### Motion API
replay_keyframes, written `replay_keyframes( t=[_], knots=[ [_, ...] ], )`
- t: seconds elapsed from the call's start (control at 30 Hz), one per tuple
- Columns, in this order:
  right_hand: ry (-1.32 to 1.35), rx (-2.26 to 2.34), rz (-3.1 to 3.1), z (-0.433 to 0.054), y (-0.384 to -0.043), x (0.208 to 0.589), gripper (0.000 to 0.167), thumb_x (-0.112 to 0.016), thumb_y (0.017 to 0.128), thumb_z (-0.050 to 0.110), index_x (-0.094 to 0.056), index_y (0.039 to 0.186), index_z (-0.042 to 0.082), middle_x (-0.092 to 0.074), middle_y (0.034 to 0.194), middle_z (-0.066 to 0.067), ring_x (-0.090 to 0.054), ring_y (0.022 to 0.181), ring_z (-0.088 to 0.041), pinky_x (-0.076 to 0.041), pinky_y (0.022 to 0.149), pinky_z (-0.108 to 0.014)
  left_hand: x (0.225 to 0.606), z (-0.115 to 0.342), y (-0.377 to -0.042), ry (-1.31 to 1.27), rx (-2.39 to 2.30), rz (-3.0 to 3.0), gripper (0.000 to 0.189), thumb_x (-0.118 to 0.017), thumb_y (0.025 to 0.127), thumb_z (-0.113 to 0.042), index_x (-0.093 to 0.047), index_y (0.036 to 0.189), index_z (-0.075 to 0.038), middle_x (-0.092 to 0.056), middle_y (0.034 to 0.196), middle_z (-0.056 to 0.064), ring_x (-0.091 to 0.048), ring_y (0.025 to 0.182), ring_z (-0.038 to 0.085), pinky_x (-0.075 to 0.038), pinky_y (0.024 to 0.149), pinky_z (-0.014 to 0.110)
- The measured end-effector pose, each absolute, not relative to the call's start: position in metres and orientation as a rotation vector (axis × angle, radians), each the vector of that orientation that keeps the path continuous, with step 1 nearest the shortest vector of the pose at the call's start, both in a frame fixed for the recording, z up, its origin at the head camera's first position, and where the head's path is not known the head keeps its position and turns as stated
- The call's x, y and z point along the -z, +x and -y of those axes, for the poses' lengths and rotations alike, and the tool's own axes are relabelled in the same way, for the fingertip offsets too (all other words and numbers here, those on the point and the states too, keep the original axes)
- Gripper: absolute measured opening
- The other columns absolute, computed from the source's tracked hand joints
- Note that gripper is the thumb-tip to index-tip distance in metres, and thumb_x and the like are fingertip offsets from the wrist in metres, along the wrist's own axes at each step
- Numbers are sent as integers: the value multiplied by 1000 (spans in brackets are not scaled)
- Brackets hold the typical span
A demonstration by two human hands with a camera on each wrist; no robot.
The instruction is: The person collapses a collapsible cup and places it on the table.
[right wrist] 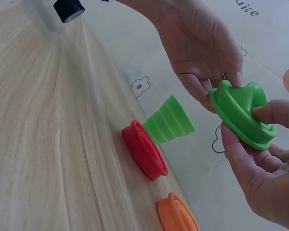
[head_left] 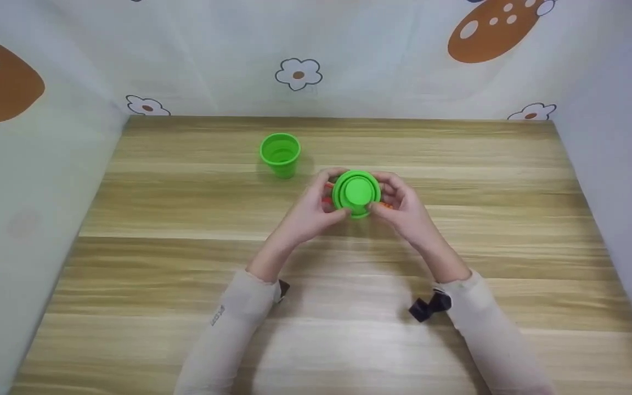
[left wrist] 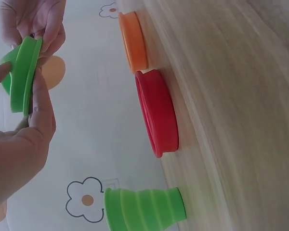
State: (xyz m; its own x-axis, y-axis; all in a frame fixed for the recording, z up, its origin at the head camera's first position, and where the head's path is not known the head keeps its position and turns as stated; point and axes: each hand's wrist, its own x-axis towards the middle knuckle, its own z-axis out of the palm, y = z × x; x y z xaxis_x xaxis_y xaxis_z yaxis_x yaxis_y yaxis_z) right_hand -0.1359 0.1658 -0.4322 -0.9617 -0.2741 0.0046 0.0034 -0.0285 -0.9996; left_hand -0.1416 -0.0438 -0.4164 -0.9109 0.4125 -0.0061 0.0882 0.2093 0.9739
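Note:
A green collapsible cup [head_left: 359, 192], mostly folded with its round base pushed out on one side, is held above the table between both hands. My left hand [head_left: 316, 207] grips its left edge, thumb in front and fingers behind. On the opposite edge, my right hand [head_left: 406, 211] pinches it, and in the right wrist view the thumb presses into its side. Below the hands, a flat red collapsed cup [left wrist: 159, 113] and a flat orange collapsed cup [left wrist: 135, 42] sit on the table. In the head view the hands and held cup mostly hide them.
Another green cup [head_left: 281, 156], stretched to full height, stands upright on the wooden table [head_left: 157, 274], behind and left of the hands. A patterned cloth [head_left: 228, 60] walls the back and sides. Small black devices [head_left: 430, 305] sit at the wrists.

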Motion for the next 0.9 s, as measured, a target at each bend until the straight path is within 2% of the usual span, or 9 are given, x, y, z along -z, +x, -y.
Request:
replay_keyframes(
  t=[0.2,0.37,0.6,0.73,0.9],
  knots=[
    [-346,2078,-2064,-165,-135,433,54,-64,88,-6,-47,139,-4,-68,116,4,-64,105,-13,-55,89,-23,415,43,-140,451,-1735,-2327,62,-67,84,2,-43,141,-6,-47,139,13,-61,115,27,-57,90,36],
    [-357,2074,-2079,-163,-135,432,56,-65,86,-8,-46,139,-3,-67,117,2,-63,108,-14,-56,89,-24,416,41,-140,438,-1691,-2404,62,-68,84,1,-44,141,-6,-46,141,12,-60,116,28,-56,89,31],
    [-322,2042,-2140,-161,-136,431,54,-64,87,-7,-46,138,-2,-65,122,-9,-64,108,-13,-55,92,-24,415,41,-137,492,-1662,-2384,69,-72,83,-4,-39,143,-9,-46,136,11,-57,114,25,-55,86,30],
    [-314,2037,-2166,-160,-136,431,53,-63,87,-8,-46,138,-3,-65,124,-13,-64,108,-12,-54,93,-25,415,40,-137,485,-1649,-2398,69,-74,84,-9,-39,143,-11,-47,135,9,-56,114,26,-54,89,35],
    [-303,2050,-2162,-160,-136,433,53,-64,87,-8,-47,138,-3,-66,122,-12,-65,106,-12,-55,91,-24,415,38,-137,468,-1631,-2446,67,-76,83,-10,-41,140,-10,-48,135,9,-54,116,27,-52,99,44]
  ],
)
